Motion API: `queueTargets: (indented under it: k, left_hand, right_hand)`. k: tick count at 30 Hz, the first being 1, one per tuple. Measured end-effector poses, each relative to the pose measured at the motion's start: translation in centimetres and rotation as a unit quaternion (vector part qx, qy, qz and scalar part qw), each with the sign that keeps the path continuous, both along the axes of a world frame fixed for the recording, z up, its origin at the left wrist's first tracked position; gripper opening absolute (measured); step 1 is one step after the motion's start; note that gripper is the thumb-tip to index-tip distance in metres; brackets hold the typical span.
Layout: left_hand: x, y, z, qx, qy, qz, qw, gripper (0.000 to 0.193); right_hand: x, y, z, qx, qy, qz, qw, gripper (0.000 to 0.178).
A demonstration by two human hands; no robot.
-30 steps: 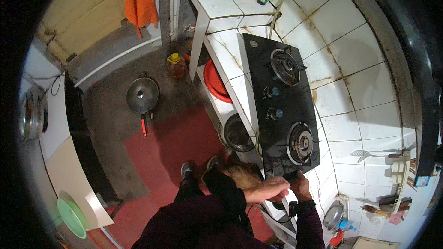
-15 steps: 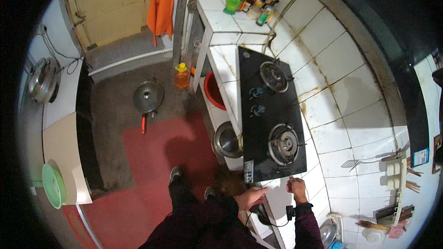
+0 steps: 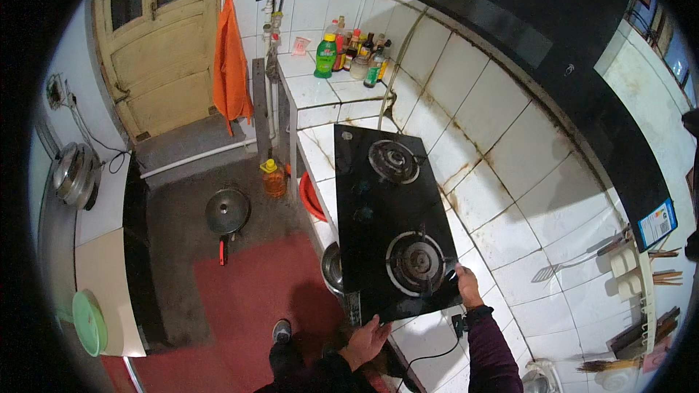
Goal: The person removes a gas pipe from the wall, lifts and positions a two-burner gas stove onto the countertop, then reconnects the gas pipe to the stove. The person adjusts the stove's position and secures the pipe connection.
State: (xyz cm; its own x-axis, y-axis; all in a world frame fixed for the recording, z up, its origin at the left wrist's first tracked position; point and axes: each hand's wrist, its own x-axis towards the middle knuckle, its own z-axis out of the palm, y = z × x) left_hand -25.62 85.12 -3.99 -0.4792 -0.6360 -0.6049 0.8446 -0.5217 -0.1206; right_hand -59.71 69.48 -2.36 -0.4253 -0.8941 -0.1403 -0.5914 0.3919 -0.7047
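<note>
A black glass-topped gas stove (image 3: 371,247) with two burners lies along the white tiled counter. My left hand (image 3: 366,340) holds its near edge close to the left corner, with the fingertips on the rim. Around the near right corner is my right hand (image 3: 468,286), its thumb by the top edge and the other fingers mostly hidden. The near end of the stove seems slightly raised and juts past the counter's front edge. A small black device (image 3: 457,324) with a cable is at my right wrist.
Several bottles, including a green one (image 3: 325,57), stand on the raised far ledge. A lidded pan (image 3: 227,211) and an oil jug (image 3: 274,178) are on the floor. A red basin (image 3: 312,196) sits under the counter. A spatula (image 3: 575,258) hangs on the right wall.
Both hands have moved from below the stove's near edge onto its near corners and hold it. The stove's near end has shifted toward the counter front. The view has tilted up.
</note>
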Motion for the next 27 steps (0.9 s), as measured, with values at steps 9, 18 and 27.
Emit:
queueTargets:
  k: [9,18,27]
  left_hand:
    - [3.9,-1.2,2.3,0.014,-0.011,-0.047,0.999,0.041]
    - [14.1,-3.4,3.9,-0.129,-0.226,-0.227,0.939,0.040]
    - [27.7,-7.8,1.4,-0.425,-0.439,-0.134,0.780,0.067]
  right_hand:
    - [1.0,-1.0,1.5,0.052,-0.302,-0.094,0.947,0.059]
    - [10.4,2.1,4.2,0.039,-0.364,-0.108,0.924,0.043]
    - [21.9,3.8,5.8,0.168,-0.351,-0.121,0.913,0.046]
